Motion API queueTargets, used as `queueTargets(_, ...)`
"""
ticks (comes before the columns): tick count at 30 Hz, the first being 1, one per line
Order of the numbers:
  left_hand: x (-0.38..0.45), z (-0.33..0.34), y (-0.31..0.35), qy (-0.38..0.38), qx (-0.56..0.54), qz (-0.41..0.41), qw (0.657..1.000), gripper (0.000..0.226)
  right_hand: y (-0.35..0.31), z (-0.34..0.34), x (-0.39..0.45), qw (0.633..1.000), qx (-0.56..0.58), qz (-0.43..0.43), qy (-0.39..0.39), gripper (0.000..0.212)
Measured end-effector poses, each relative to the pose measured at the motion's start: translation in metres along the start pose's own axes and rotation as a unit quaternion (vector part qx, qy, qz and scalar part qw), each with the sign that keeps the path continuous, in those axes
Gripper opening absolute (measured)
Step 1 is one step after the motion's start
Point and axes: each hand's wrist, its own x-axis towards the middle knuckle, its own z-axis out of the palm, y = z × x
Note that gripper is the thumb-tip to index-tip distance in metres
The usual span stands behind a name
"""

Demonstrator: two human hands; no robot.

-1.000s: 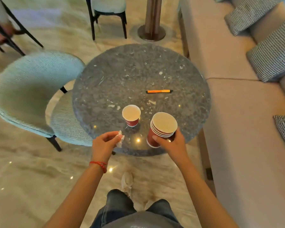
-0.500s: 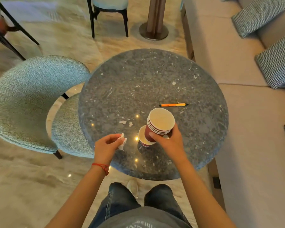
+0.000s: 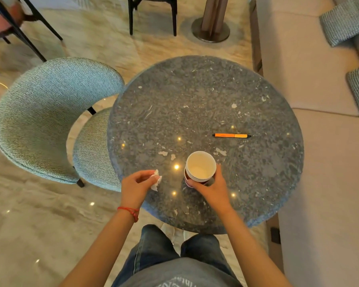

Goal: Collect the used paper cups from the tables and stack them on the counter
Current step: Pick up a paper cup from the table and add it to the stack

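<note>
1. Right hand (image 3: pixel 210 186) wraps the cup stack (image 3: pixel 199 167) low on its wall, over the round surface (image 3: pixel 205 96).
2. Left hand (image 3: pixel 138 183) pinches a crumpled tissue (image 3: pixel 156 180).
3. Light, thin paper, likely crushable: grip the sides gently, below the rims.

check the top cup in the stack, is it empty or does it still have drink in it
Empty. The top cup in the stack, held by the right hand, faces the camera mouth-up, and its pale inside shows bare down to the bottom.

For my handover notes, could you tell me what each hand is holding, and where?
The right hand grips the stack of paper cups around its side wall; the left hand pinches a crumpled white tissue between its fingertips.
</note>
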Motion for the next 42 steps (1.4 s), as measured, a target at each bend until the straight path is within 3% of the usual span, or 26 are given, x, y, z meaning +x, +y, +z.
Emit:
queueTargets(8,0.001,-0.004,0.0,0.017,-0.018,-0.024,0.999,0.014,0.018,0.01,0.002,1.0,-0.013,0.016,-0.017,0.089)
queueTargets(18,0.005,-0.022,0.0,0.05,-0.031,0.005,0.998,0.014,0.005,0.023,0.008,1.0,-0.01,0.004,-0.012,0.072)
queueTargets(26,-0.013,-0.052,-0.007,0.137,-0.074,0.001,0.988,0.014,-0.019,0.043,0.014,0.985,-0.025,-0.026,-0.17,0.066)
queueTargets(31,-0.053,-0.062,-0.02,0.251,-0.106,-0.012,0.962,0.012,-0.033,0.054,0.015,0.963,-0.05,-0.057,-0.258,0.067)
queueTargets(42,-0.17,-0.086,-0.057,0.462,-0.196,-0.039,0.864,0.01,-0.059,0.119,-0.031,0.854,-0.049,-0.09,-0.51,0.066)
